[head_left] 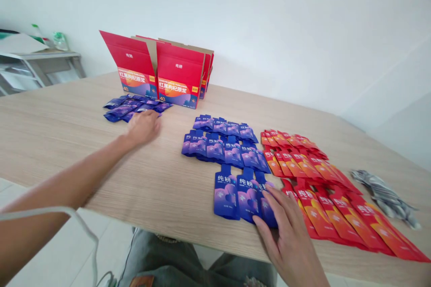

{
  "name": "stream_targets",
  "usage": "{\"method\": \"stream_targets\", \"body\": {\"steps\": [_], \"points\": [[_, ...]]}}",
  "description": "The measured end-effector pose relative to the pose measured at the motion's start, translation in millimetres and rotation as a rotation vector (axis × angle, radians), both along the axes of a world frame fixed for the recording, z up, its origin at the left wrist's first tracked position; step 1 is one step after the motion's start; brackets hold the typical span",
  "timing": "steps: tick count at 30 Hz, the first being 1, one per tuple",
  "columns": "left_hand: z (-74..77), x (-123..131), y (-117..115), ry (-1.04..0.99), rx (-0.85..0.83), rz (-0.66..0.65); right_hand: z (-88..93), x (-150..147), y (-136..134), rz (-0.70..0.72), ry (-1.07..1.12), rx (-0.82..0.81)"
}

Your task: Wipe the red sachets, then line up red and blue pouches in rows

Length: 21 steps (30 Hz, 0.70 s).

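Observation:
My left hand [144, 126] is at the near edge of a loose pile of blue pouches [123, 108], its fingers curled onto a pouch there and partly hidden behind the back of the hand. My right hand [288, 228] lies with fingers apart over the right end of the nearest row of blue pouches [226, 193], touching the last one. Behind that row are two more rows of overlapping blue pouches [232, 150]. To the right, red pouches [318, 208] lie in three overlapping rows, their nearest left edge close to my right hand.
Red cartons [177, 74] with raised flaps stand at the back of the wooden table [161, 179]. Grey striped gloves [385, 195] lie at the far right. A white cable [79, 219] crosses by my left forearm. A side desk [43, 60] stands by the wall.

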<state>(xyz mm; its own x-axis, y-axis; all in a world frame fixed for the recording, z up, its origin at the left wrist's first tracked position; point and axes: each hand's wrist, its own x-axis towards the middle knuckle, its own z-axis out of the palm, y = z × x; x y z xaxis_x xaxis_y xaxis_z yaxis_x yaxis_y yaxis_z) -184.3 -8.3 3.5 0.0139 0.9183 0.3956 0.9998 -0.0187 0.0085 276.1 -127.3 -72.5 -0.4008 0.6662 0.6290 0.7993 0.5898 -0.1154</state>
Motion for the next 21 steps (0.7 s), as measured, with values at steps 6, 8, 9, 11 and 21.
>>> {"method": "stream_targets", "body": {"steps": [6,8,9,11,21], "points": [[7.6,-36.5,16.6,0.153,-0.110,0.203,3.7,-1.3,-2.3,-0.032,0.035,0.000],[4.3,-35.4,18.6,0.153,-0.102,0.193,4.9,-1.8,-2.6,-0.045,0.045,-0.002],[2.9,-33.3,19.6,0.153,-0.102,0.195,5.3,-2.1,-2.6,-0.050,0.049,-0.004],[1.2,-27.0,21.7,0.153,-0.112,0.227,5.8,-2.7,-2.5,-0.056,0.055,-0.005],[23.9,-1.1,-11.8,0.218,-0.158,0.169,8.5,-0.7,-2.6,-0.010,0.089,0.027]]}}
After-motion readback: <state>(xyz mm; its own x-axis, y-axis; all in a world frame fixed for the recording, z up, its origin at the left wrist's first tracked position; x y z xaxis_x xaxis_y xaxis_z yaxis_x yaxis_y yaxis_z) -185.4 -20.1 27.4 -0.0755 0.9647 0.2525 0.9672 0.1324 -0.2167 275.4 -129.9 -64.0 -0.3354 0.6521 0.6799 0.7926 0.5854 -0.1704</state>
